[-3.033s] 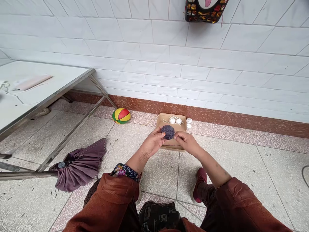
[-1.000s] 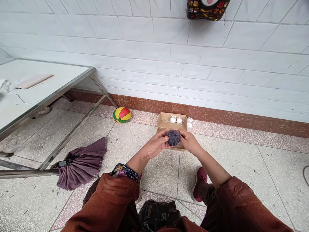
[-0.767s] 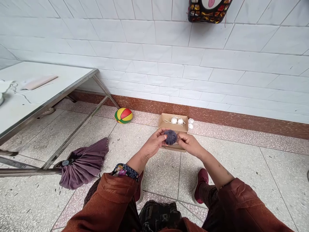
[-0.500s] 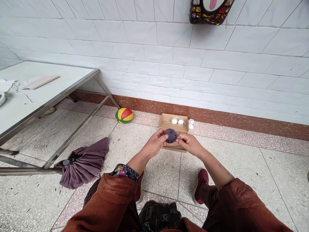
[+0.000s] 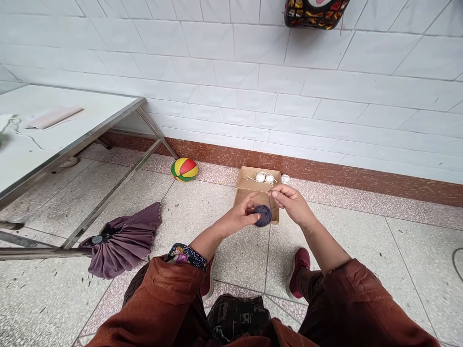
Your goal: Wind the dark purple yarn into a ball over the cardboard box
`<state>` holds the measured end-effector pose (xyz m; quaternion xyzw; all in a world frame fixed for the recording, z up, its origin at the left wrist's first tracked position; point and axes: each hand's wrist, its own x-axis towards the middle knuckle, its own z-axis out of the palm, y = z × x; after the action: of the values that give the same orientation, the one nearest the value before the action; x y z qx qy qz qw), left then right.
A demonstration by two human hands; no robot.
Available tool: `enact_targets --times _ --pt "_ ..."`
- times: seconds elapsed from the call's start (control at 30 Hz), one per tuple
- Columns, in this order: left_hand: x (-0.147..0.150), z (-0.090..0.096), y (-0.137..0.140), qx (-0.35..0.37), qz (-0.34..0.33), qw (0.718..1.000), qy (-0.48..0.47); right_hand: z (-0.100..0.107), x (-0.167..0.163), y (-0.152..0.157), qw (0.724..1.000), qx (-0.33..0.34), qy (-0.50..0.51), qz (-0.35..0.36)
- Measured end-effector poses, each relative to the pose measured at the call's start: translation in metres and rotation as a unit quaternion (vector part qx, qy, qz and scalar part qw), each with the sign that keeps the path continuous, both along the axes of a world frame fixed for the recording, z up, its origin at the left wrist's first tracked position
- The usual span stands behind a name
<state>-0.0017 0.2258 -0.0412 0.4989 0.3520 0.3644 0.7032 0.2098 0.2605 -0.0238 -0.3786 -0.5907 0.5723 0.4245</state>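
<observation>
Head camera: holding a dark yarn ball [image 5: 263,216] in the left hand [image 5: 241,213], pinching its strand [image 5: 269,203] in the right hand [image 5: 294,205].
Curls left thumb and fingers on the ball, in front of the near half of an open cardboard box [image 5: 264,198]; presses right thumb and fingertip together on the strand, just above. Looks light, soft and squashy, likely not slippery or easy to break; best to cup around the fat middle, not too tight. Maybe some dark yarn in the near half; cannot tell. In the far half, two white yarn balls [image 5: 260,177] with loose ends; just beside, another white ball [image 5: 285,179].
</observation>
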Motion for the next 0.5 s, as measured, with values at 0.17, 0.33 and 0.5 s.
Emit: enact_targets --times 0.17,0.33,0.5 --pt "0.007 0.005 -0.008 0.019 -0.121 0.991 -0.048 -0.001 -0.004 0.001 0.999 -0.019 -0.020 -0.019" --pt "0.006 0.004 -0.005 -0.003 -0.043 0.993 -0.107 -0.006 0.002 0.006 0.993 -0.026 0.038 -0.105" --pt "-0.007 0.007 0.007 -0.070 0.108 0.969 -0.213 -0.012 0.014 0.012 0.991 -0.005 0.002 -0.132"
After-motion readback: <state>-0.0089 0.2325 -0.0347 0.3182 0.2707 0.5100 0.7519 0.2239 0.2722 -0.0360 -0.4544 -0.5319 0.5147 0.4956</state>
